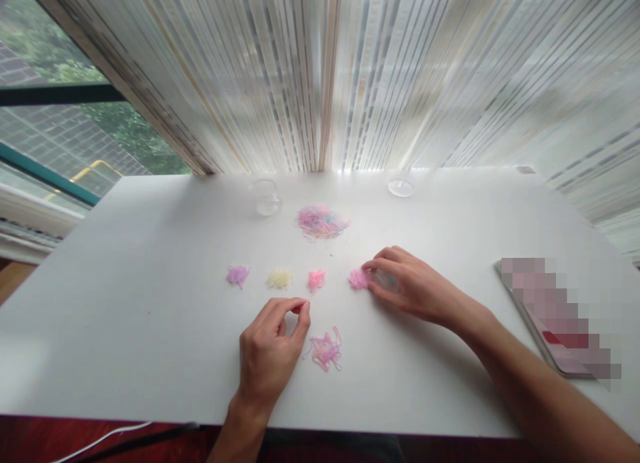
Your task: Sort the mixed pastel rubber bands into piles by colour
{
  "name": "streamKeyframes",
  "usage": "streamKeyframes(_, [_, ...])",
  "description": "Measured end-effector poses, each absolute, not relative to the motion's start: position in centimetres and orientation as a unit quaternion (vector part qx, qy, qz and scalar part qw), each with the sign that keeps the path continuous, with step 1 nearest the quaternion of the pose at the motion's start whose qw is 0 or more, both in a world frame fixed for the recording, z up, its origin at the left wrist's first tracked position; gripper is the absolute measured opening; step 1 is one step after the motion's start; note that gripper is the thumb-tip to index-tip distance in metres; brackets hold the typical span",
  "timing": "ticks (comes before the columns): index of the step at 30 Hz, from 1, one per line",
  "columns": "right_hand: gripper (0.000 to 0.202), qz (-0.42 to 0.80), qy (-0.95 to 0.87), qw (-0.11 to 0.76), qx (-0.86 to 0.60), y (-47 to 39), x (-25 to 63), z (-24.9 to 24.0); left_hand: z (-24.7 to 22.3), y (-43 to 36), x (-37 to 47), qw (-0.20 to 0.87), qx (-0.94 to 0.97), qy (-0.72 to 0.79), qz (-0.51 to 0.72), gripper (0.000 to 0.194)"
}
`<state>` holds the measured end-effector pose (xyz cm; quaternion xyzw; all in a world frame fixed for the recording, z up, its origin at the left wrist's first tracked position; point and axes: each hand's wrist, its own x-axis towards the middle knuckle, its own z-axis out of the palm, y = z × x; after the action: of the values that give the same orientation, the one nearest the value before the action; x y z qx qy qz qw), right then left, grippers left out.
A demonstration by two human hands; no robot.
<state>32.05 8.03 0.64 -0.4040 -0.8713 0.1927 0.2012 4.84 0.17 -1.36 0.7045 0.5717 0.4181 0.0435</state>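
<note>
Small piles of thin, soft-looking loops lie in a row on the white table: purple (238, 275), yellow (279, 279), bright pink (316, 279) and pink-violet (357, 279). My left hand (275, 340) pinches a thin pinkish strand just below the bright pink pile. My right hand (405, 283) rests at the right end of the row, its fingertips touching the pink-violet pile. Under its fingers a bluish pile (384, 280) is partly hidden. Nearest me is a loose mixed pile (326, 350), and a larger multicoloured pile (321, 222) sits farther back.
Clear round containers or lids stand at the back left (269, 204) and back right (401, 187) of the white table (150, 356). A flat pinkish object (555, 323), partly pixelated, lies at the right. Behind the table hangs a striped curtain (320, 76).
</note>
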Motion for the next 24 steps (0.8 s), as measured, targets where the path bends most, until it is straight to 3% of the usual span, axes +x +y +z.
streamKeyframes(24, [0.007, 0.214, -0.859, 0.181, -0.429, 8.12, 31.88, 1.19, -1.73, 0.14, 4.8, 0.059, 0.704, 0.576, 0.411, 0.005])
